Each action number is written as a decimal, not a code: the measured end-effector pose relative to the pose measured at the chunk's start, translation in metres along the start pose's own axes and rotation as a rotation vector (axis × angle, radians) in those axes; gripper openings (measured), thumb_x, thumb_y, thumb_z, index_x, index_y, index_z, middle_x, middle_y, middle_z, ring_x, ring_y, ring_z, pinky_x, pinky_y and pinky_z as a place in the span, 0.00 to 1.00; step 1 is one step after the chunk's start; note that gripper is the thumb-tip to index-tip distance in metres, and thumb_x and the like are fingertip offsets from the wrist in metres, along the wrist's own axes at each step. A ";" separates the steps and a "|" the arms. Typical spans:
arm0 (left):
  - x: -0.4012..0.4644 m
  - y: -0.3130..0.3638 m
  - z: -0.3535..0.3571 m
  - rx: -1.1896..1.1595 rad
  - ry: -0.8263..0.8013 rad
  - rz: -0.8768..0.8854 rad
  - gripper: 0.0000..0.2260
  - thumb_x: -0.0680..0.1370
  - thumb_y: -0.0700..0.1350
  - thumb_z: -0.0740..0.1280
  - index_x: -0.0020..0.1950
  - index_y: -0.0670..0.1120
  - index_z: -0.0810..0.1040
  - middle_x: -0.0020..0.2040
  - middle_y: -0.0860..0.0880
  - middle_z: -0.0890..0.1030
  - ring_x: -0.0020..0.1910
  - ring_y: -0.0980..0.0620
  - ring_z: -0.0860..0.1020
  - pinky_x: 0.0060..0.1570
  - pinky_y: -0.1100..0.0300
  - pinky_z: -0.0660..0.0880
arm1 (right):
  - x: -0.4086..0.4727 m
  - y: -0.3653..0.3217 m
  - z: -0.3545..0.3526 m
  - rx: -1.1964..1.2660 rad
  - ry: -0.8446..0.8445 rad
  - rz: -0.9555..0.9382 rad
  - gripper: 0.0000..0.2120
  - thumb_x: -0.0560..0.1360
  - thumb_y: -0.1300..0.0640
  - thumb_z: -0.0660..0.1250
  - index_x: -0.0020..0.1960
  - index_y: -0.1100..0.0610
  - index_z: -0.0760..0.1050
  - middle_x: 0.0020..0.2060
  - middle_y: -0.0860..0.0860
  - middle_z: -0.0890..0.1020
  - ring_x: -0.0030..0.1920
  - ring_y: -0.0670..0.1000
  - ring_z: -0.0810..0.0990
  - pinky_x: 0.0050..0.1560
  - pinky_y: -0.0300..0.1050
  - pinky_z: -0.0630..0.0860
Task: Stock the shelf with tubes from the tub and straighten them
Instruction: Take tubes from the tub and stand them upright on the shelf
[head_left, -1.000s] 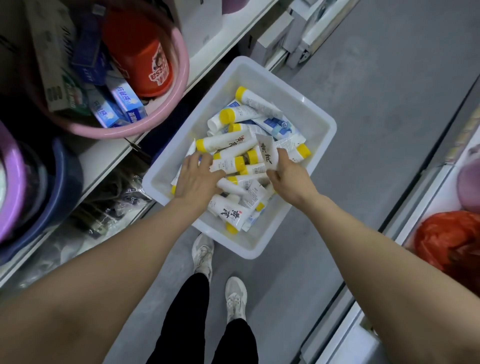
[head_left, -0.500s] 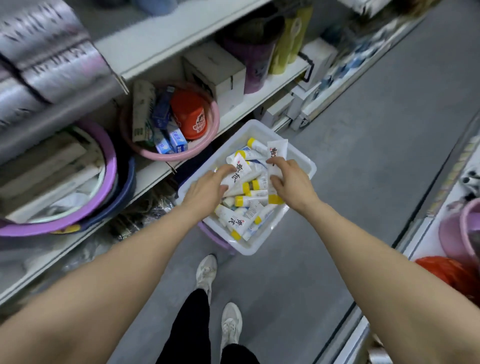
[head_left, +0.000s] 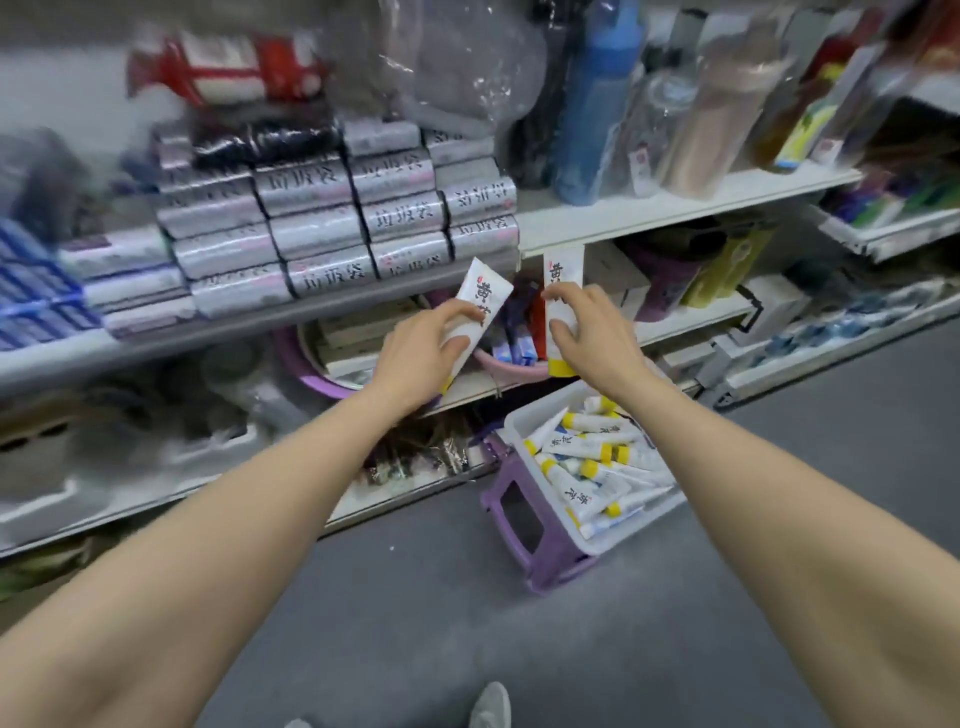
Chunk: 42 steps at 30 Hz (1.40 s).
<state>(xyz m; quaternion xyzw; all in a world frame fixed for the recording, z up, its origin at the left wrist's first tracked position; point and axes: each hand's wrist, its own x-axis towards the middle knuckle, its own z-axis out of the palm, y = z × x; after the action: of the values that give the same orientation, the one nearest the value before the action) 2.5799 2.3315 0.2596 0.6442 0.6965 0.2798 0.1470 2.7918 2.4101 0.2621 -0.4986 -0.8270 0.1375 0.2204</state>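
My left hand (head_left: 423, 353) grips a white tube with a yellow cap (head_left: 480, 301), its flat end tilted up to the right. In my right hand (head_left: 587, 332) is a second white tube (head_left: 561, 270), held upright with its yellow cap at the bottom. Both tubes are raised in front of the shelf (head_left: 649, 210), well above the tub. The white tub (head_left: 524, 410) sits lower right on a purple stool (head_left: 540, 551) and holds several more yellow-capped tubes (head_left: 587, 467).
Silver wrapped rolls (head_left: 322, 223) are stacked on the shelf at the left. A pink basin (head_left: 498, 361) with small boxes sits just behind my hands. Bottles and a blue flask (head_left: 592, 104) stand on the upper right shelf. Grey floor lies below.
Both hands have lifted out of the tub, each with a tube, and risen to shelf height. My view has swung up from the tub to the shelves.
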 end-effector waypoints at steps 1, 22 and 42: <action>-0.007 -0.007 -0.018 -0.004 0.030 -0.013 0.14 0.76 0.46 0.65 0.59 0.61 0.74 0.58 0.49 0.81 0.55 0.42 0.78 0.50 0.52 0.72 | 0.006 -0.021 0.001 0.000 -0.001 -0.035 0.17 0.76 0.56 0.61 0.64 0.48 0.70 0.54 0.55 0.73 0.52 0.63 0.76 0.52 0.55 0.74; -0.229 -0.214 -0.400 0.038 0.583 -0.138 0.13 0.76 0.48 0.67 0.59 0.61 0.73 0.47 0.48 0.82 0.43 0.49 0.80 0.49 0.49 0.77 | 0.011 -0.513 0.080 0.195 0.048 -0.665 0.16 0.76 0.55 0.62 0.63 0.46 0.70 0.55 0.52 0.76 0.53 0.55 0.77 0.55 0.52 0.74; -0.331 -0.339 -0.656 0.030 1.049 -0.206 0.14 0.76 0.42 0.66 0.56 0.60 0.70 0.54 0.52 0.80 0.45 0.48 0.81 0.50 0.46 0.78 | 0.089 -0.841 0.079 0.410 0.236 -0.994 0.18 0.74 0.55 0.63 0.63 0.47 0.72 0.52 0.51 0.77 0.50 0.53 0.77 0.54 0.46 0.72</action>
<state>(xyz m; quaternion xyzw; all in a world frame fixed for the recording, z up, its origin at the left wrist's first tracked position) 1.9748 1.8710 0.5363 0.3484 0.7400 0.5382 -0.2034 2.0729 2.0975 0.5903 -0.0068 -0.8888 0.1181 0.4428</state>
